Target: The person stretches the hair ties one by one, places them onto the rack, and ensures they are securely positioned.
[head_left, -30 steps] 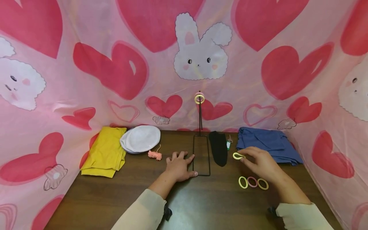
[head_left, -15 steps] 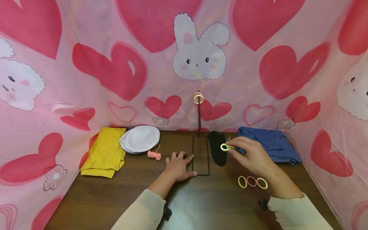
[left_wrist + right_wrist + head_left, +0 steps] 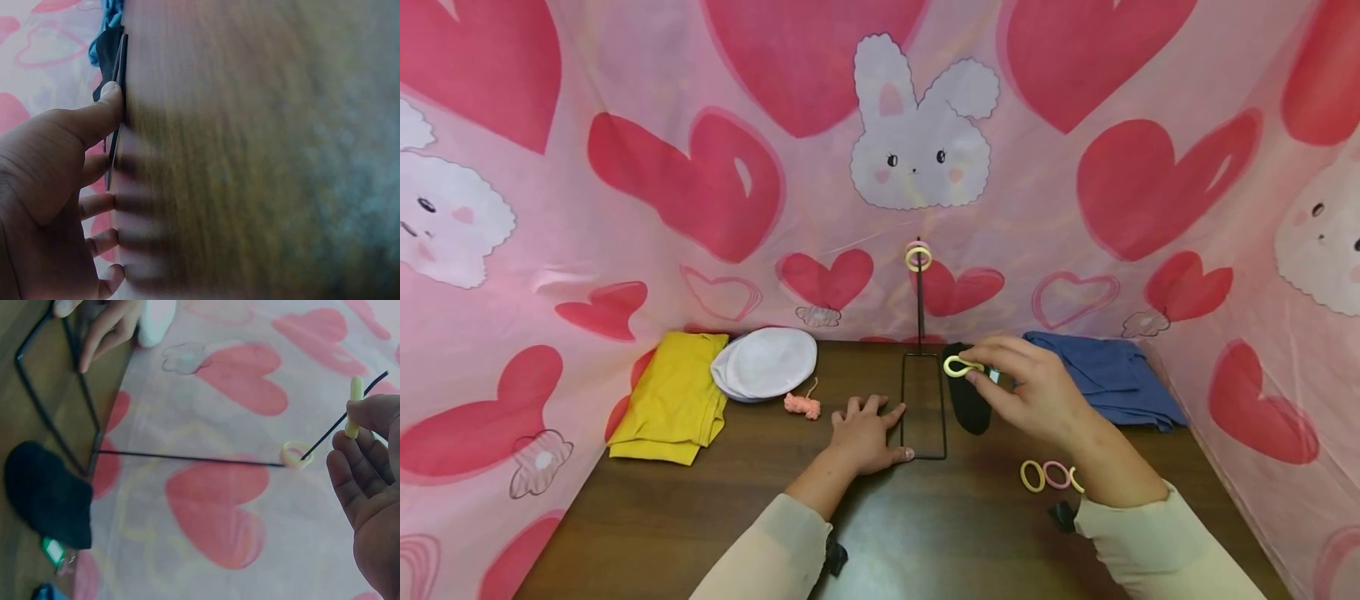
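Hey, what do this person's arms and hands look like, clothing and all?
The left hand and right hand are both ungloved. The left sleeve and right sleeve match: plain pale beige, ending on the forearm. A small black piece shows beside each cuff, possibly a wrist camera mount, mostly hidden.

The right fingers (image 3: 1004, 359) have carried the yellow ring (image 3: 356, 389) left, seemingly higher.

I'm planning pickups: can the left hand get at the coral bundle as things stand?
Probably yes: the coral bundle lies near the left hand, nothing visible between, though that hand touches the stand.
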`<state>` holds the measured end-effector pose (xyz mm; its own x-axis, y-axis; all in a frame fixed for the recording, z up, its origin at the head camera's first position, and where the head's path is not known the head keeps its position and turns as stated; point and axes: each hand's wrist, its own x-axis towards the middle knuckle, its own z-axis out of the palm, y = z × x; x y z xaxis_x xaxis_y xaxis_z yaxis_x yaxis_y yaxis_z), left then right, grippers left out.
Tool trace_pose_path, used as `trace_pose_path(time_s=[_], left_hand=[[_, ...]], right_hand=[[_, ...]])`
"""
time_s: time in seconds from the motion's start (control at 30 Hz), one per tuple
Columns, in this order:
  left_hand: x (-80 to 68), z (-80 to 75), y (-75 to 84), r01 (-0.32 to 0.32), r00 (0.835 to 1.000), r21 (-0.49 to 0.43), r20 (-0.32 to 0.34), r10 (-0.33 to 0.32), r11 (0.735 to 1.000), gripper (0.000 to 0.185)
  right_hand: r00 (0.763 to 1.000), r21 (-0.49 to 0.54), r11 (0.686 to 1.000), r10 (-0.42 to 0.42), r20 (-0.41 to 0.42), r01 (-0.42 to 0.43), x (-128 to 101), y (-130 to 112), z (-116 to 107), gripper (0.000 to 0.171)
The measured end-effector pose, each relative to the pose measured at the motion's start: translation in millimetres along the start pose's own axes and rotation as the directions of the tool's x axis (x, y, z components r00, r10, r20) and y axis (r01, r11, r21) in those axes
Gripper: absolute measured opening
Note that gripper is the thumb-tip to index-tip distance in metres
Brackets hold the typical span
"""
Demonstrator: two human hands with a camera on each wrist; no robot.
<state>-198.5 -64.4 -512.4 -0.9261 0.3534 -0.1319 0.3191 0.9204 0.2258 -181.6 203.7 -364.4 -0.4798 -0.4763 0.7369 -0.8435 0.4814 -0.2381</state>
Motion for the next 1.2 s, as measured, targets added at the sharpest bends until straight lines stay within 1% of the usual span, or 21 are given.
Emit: trace_pose_path(time_s=[0.07,0.2,0.33,0.43,0.6,0.8,1.0,1.03,1.2], left_hand=[[0.1,-0.8,-0.2,0.004,1.0,0.001,0.002,-0.004,1.0,0.084],[0.0,-2.6,-0.1,0.015,1.0,-0.011,0.003,-0.015,1.0,0.084],[-1.2,-3.9,0.3,0.009,1.0,-0.012,0.003,-0.009,1.0,0.083],[-2.0,-4.5,0.4,0.003,1.0,0.001,0.001,-0.003,1.0,0.083],[-0.9,-2.4,-0.1,0.005,1.0,0.008,0.006,-0.005,1.0,0.083],[0.8,-0.6,0.0,0.012,1.0,0.006,0.011,-0.012,1.0,0.084],[0.0,-1.8,1.4,0.007,1.0,0.018,0.004,-0.008,1.0,0.083],[-0.3,-2.0,1.6,0.007,1.0,0.02,0.003,-0.007,1.0,0.083],[-1.5,-2.6,1.6,0.003,1.0,0.022,0.001,-0.003,1.0,0.083]], right_hand=[[1.0,-0.004,1.0,-0.025,-0.017,0.025,7,-4,0,0.03],[0.998,-0.006,0.999,-0.038,-0.046,0.038,19,-11,0,0.027],[0.995,0.004,0.999,-0.051,-0.091,0.051,28,-16,-1,0.028],[0.991,0.025,0.998,-0.056,-0.12,0.059,33,-19,-1,0.028],[0.988,0.051,0.996,-0.063,-0.142,0.07,42,-22,0,0.028],[0.989,0.051,0.996,-0.064,-0.131,0.071,47,-23,6,0.025],[0.995,0.009,0.999,-0.039,-0.093,0.04,48,-17,10,0.028],[0.995,0.004,0.999,-0.034,-0.091,0.034,48,-16,11,0.03],[0.995,-0.012,1.0,-0.01,-0.103,0.009,49,-9,16,0.03]])
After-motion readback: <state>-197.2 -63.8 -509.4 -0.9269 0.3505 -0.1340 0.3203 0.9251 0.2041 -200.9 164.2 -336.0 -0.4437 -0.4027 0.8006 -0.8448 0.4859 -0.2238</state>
